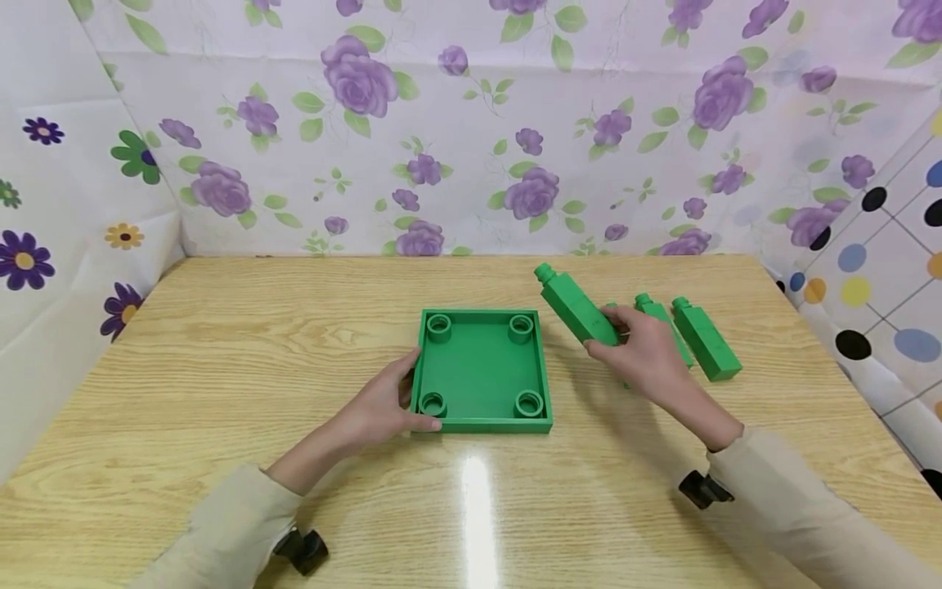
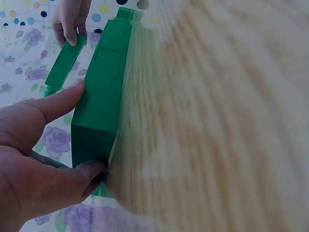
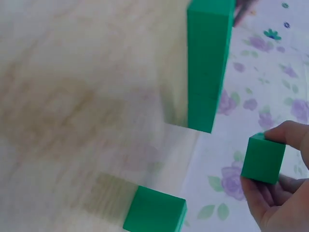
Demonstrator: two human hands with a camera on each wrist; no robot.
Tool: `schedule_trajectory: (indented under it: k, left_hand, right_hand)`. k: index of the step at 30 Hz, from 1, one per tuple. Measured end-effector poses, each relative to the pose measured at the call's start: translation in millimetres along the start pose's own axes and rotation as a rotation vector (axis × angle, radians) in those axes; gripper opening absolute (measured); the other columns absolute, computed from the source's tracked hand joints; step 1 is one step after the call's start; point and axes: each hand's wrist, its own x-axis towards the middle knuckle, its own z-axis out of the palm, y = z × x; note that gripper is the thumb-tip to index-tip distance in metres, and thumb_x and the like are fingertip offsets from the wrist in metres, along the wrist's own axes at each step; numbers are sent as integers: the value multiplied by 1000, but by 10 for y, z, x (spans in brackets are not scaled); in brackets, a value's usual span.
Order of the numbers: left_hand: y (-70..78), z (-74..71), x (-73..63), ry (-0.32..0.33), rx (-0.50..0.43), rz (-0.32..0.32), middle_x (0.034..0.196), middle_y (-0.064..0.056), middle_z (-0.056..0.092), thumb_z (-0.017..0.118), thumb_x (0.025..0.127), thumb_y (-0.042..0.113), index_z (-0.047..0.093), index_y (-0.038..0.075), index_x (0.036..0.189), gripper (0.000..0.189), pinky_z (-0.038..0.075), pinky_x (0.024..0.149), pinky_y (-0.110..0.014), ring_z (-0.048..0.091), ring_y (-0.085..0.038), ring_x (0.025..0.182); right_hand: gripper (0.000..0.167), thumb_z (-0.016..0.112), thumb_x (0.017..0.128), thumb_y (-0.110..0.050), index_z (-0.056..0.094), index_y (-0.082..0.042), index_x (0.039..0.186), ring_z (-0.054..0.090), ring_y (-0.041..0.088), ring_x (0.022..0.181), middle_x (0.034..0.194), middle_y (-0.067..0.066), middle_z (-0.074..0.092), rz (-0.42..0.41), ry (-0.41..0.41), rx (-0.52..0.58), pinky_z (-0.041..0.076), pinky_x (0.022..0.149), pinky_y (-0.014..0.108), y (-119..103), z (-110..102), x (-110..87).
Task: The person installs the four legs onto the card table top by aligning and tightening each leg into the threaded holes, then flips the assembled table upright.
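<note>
A square green toy table top lies on the wooden table with its rim facing up and a round socket in each corner. My left hand grips its near left corner, thumb at the front edge and fingers along the left side. To the right, my right hand pinches the lower end of a green table leg. That leg is held aslant above the table, its threaded tip pointing up and left toward the back. In the right wrist view the square end of the held leg shows between thumb and fingers.
Two more green legs lie at the right, one at the outer side and one nearer the hand. Another green piece is mostly hidden behind the right hand. Patterned sheets stand along the table's back and sides.
</note>
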Motion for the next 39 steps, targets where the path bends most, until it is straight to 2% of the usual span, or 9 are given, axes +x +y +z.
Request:
schedule_trajectory:
  k: [7,13,16,20,26,30,33,36,39]
  left_hand:
    - [6,21,12,-9,-10,14,155,-23,16,77,78,-6,4,-2,153,105,40,103,-41,27,-39,138]
    - [16,32,22,-14,-16,14,153,-23,21,75,79,-9,5,-2,153,102,43,100,-41,31,-39,136]
    - [20,32,27,-11,-17,12,153,-23,21,75,79,-9,6,-2,154,102,41,102,-43,30,-39,137]
    - [23,30,32,-4,-15,10,154,-22,22,75,78,-9,7,-2,153,102,37,105,-45,28,-38,138]
    - [35,33,36,-9,-21,4,155,-22,20,75,79,-8,5,-2,154,102,35,106,-46,25,-38,140]
    - [34,30,30,2,-23,-11,155,-22,20,75,79,-9,4,-2,153,103,37,105,-45,26,-38,139]
    - [26,25,21,7,-29,-16,154,-22,21,75,79,-9,5,-2,153,103,39,104,-44,27,-38,138]
    - [20,23,11,5,-31,-16,155,-22,21,75,79,-8,5,-2,154,102,39,104,-44,27,-38,139]
    - [16,23,1,6,-28,-19,155,-22,21,75,79,-7,5,-1,154,102,38,104,-45,26,-38,139]
  right_hand:
    - [52,71,89,-19,54,3,134,62,36,97,115,20,61,1,28,96,53,76,45,21,-87,6]
    - [52,67,93,-20,50,0,139,64,38,101,116,22,60,-63,42,166,53,75,45,41,-116,59]
    - [53,64,95,-21,47,-3,142,64,36,101,119,21,58,-74,19,194,52,71,36,30,-126,96]
    - [54,64,95,-24,47,-6,143,65,30,101,122,17,56,-43,-5,276,50,69,25,-23,-145,154]
    - [49,70,91,-26,56,-9,135,60,20,105,120,7,56,13,56,427,51,84,29,-117,-145,263]
    - [48,73,88,-24,58,-7,130,55,18,110,114,4,59,36,89,593,46,96,32,-194,-97,366]
    - [52,73,89,-19,53,-3,135,48,20,120,126,6,56,57,101,721,42,101,34,-251,-58,436]
    - [55,70,91,-15,48,0,139,42,21,127,137,10,49,79,104,798,39,103,34,-286,-16,499]
    - [54,67,92,-12,45,1,140,40,21,129,142,13,45,81,102,849,38,105,32,-315,37,564]
